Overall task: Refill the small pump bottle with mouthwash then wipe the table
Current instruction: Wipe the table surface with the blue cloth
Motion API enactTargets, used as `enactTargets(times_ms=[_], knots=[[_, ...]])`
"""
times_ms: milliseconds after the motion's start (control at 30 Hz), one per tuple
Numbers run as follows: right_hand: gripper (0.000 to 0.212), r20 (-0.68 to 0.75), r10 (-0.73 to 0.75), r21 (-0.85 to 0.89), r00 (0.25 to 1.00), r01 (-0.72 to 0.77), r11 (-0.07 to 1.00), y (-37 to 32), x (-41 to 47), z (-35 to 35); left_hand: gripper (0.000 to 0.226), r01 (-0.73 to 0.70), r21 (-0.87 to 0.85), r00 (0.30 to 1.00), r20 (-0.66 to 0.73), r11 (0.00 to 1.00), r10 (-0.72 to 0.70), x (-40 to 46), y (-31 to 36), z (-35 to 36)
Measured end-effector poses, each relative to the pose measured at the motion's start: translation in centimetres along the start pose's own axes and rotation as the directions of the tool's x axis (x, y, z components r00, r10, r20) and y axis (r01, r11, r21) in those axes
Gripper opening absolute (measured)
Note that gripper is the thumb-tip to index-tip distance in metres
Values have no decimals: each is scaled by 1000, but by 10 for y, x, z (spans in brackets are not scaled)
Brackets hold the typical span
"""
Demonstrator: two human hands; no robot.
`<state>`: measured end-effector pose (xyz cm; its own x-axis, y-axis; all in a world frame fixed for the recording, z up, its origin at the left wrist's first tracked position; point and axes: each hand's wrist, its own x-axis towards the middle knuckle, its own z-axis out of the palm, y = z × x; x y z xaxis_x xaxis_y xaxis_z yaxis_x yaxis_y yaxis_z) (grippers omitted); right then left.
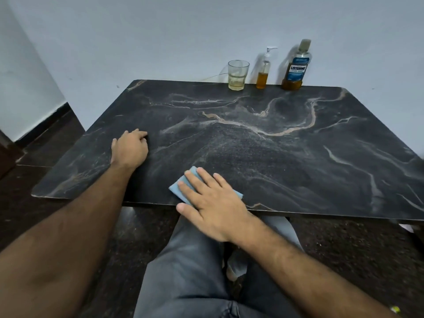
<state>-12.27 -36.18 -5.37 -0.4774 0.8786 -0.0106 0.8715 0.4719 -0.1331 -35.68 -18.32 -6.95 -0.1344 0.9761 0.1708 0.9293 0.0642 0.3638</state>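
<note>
A folded blue cloth (pixel 179 185) lies near the front edge of the black marble table (pixel 275 145). My right hand (pixel 213 205) lies flat on the cloth with fingers spread, pressing it down. My left hand (pixel 129 149) rests on the table's left part with fingers curled, holding nothing. At the back edge stands the small pump bottle (pixel 263 72) with amber liquid in its lower part. To its right is the mouthwash bottle (pixel 297 67), capped, with a little amber liquid at the bottom.
A glass tumbler (pixel 238 75) with a little pale liquid stands left of the pump bottle. A white wall rises right behind the table. Dark floor surrounds the table, and my legs in grey jeans are below the front edge.
</note>
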Motion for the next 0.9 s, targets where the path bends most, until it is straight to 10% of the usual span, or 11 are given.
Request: enactTargets(times_ms=[367, 667, 900], knots=[[66, -11, 614, -30, 789, -614, 789, 156, -38, -29, 40, -146, -123, 989, -48, 982, 141, -23, 44, -7], [91, -71, 412, 49, 908, -409, 911, 93, -61, -8, 44, -249, -140, 965, 46, 958, 258, -27, 94, 3], [71, -43, 637, -18, 770, -638, 770, 211, -51, -30, 46, -231, -97, 969, 65, 968, 238, -11, 79, 4]])
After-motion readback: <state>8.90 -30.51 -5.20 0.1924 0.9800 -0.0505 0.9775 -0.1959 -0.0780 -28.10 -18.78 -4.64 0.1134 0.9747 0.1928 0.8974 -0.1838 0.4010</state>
